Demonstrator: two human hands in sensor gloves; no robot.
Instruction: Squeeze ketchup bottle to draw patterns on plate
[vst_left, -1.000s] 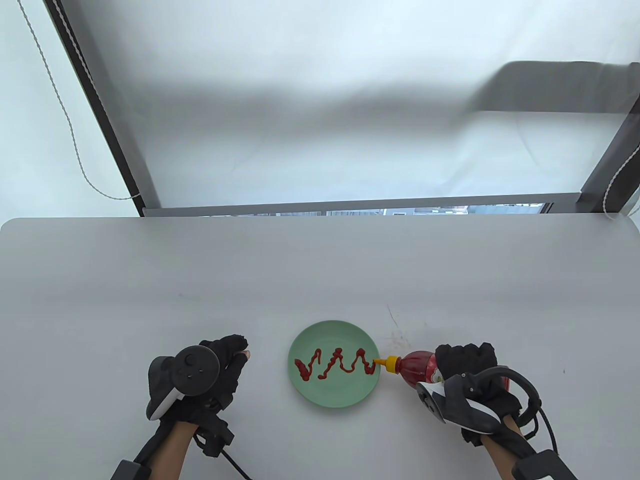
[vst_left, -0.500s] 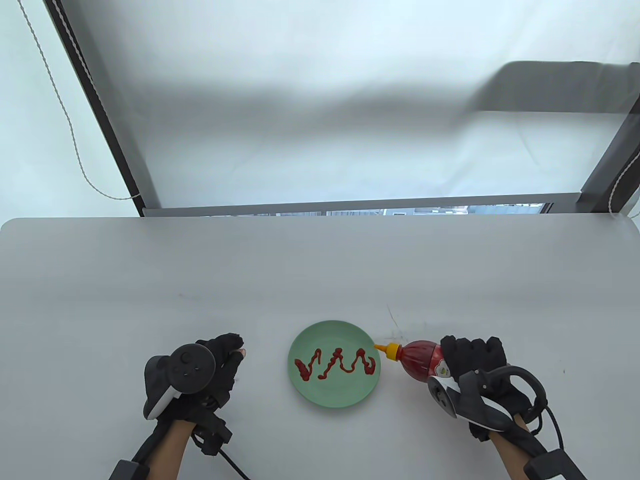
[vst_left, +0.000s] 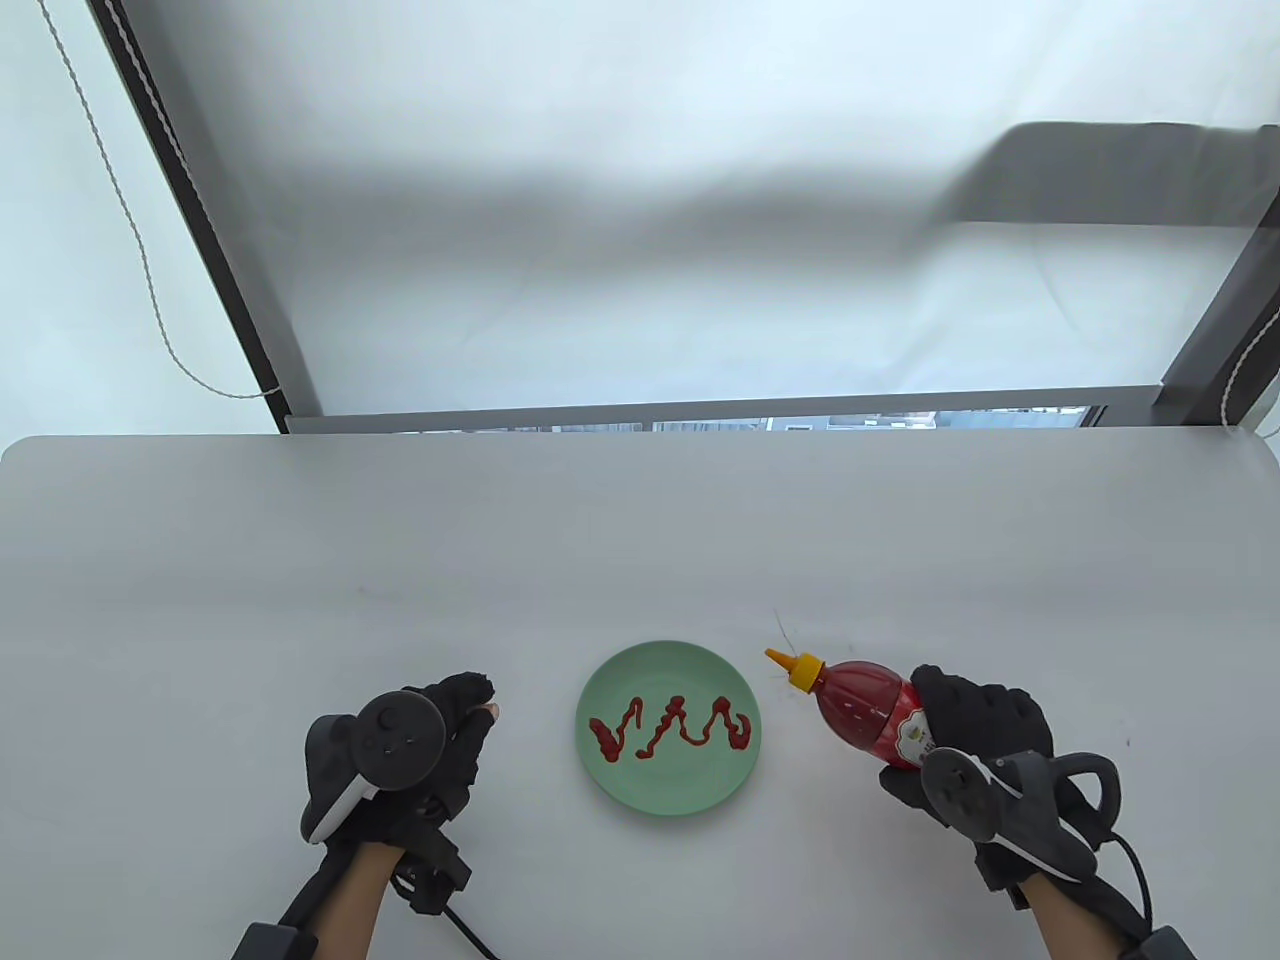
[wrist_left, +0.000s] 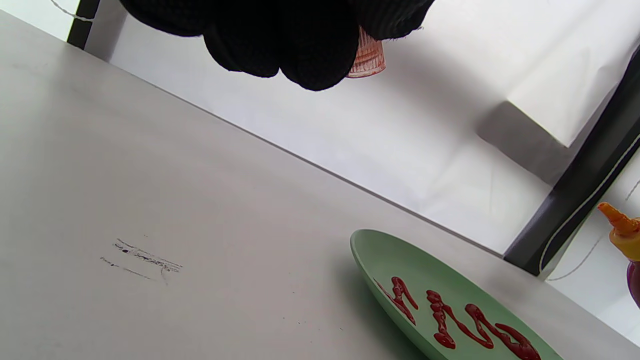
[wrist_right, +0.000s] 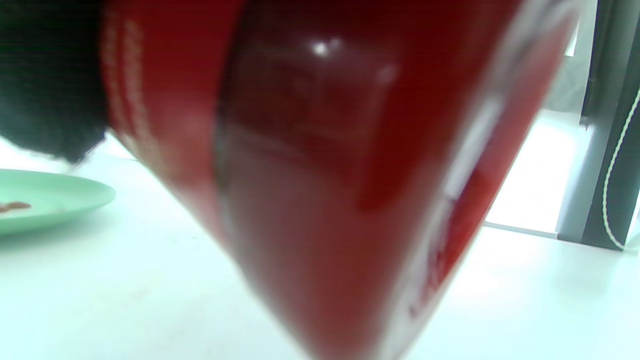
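Observation:
A green plate (vst_left: 668, 775) lies on the table with a red ketchup zigzag (vst_left: 670, 726) across it; it also shows in the left wrist view (wrist_left: 380, 260) and the right wrist view (wrist_right: 55, 197). My right hand (vst_left: 975, 735) grips the red ketchup bottle (vst_left: 870, 705) to the right of the plate, its yellow nozzle (vst_left: 795, 668) pointing up-left, clear of the plate. The bottle (wrist_right: 320, 170) fills the right wrist view. My left hand (vst_left: 465, 715) is left of the plate, fingers curled around a small translucent red cap (wrist_left: 366, 56).
The grey table (vst_left: 500, 560) stretches far behind the plate. Faint pen marks (wrist_left: 142, 257) lie on it left of the plate and some scratches (vst_left: 790, 640) by the nozzle. A dark window frame (vst_left: 700, 412) runs along the table's far edge.
My right hand has drawn the bottle back to the right, off the plate's rim, and tilted the nozzle upward. The left hand has barely moved.

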